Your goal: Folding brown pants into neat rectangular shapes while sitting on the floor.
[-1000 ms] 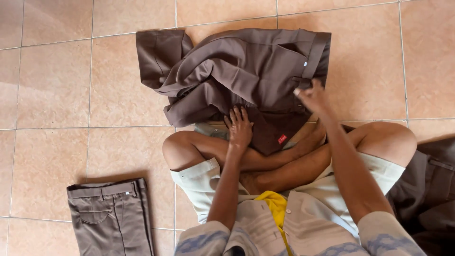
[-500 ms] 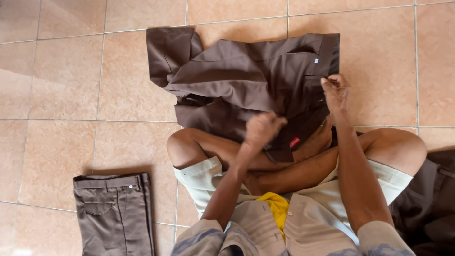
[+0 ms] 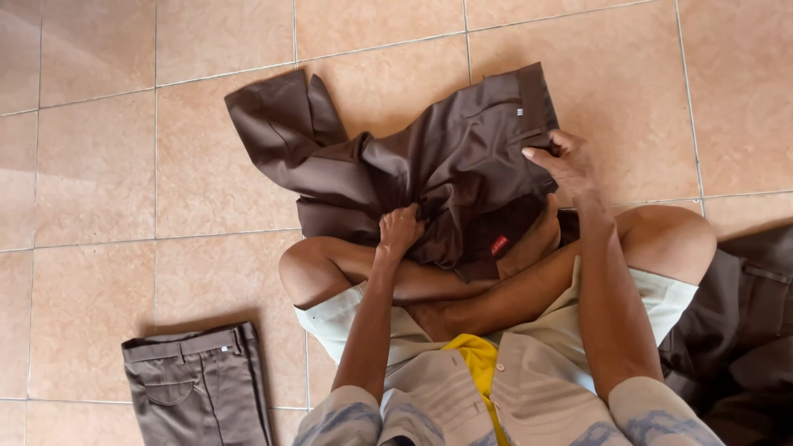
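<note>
**A:** Where are the brown trousers (image 3: 429,165) now?

**B:** I see them on the tiled floor (image 3: 99,165), directly in front of the crossed legs, partly lying over the shins. They are crumpled. The waistband end is on the right side, and one leg of the cloth points away to the upper left, so the long axis goes from right to upper left.

**A:** And the hands?

**B:** My left hand (image 3: 400,231) is closed as a fist on a bunch of cloth at the near edge of the trousers, around the middle. My right hand (image 3: 566,165) pinches the waistband corner, fingers narrow on the cloth. The right hand is nearer to the waistband.

**A:** Anything else?

**B:** A folded pair (image 3: 198,388) lies left of the trousers, well apart, and dark cloth (image 3: 743,330) is near the right knee.
</note>
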